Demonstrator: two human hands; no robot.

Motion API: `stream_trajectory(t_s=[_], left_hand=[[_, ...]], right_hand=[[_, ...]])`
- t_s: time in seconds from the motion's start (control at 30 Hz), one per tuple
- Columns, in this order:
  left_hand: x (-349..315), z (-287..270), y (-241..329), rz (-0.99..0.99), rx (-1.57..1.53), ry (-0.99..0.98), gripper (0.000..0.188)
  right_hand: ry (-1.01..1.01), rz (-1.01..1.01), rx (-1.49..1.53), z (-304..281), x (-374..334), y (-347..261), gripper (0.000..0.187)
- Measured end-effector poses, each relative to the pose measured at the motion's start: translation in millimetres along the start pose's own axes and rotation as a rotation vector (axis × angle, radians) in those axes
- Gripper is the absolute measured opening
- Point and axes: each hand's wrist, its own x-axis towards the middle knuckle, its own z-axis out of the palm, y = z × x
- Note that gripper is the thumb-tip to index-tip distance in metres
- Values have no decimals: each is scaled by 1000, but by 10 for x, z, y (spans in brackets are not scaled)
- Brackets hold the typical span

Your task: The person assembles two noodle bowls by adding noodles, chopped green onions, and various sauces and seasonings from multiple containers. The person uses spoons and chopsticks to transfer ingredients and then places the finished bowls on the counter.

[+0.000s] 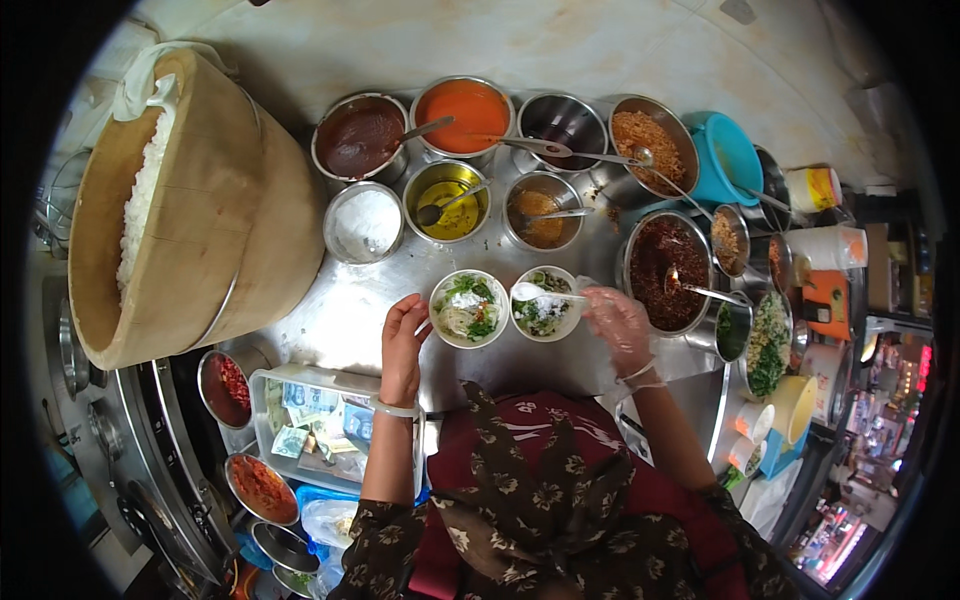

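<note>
Two small white bowls stand side by side on the steel counter. The left bowl [468, 328] holds pale noodle-like strands, chopped greens and a white powder heap. In the right bowl [556, 322] lie greens and dark bits. My right hand [620, 328], in a clear plastic glove, is closed on the handle of a white spoon [532, 292], whose head is over the right bowl with white powder in it. Bare and loosely bent, my left hand [404, 335] is open beside the left bowl's rim; whether its fingertips touch the rim is unclear.
Behind the bowls stand steel pots of white powder [363, 222], yellow oil [446, 205], orange sauce [462, 112] and dark chilli [668, 268], several with ladles. A big wooden rice tub [215, 230] rises at left. A plastic money box [262, 400] sits near my left forearm.
</note>
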Motion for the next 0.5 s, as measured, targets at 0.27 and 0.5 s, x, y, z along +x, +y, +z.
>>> stream_trajectory(t_s=[0.27, 0.5], left_hand=[[-18, -56, -132, -9, 36, -28, 29], [-18, -107, -436, 58, 264, 6, 13]], right_hand=[[-207, -764, -560, 624, 210, -137, 17], [-236, -277, 15, 1237, 929, -305, 19]])
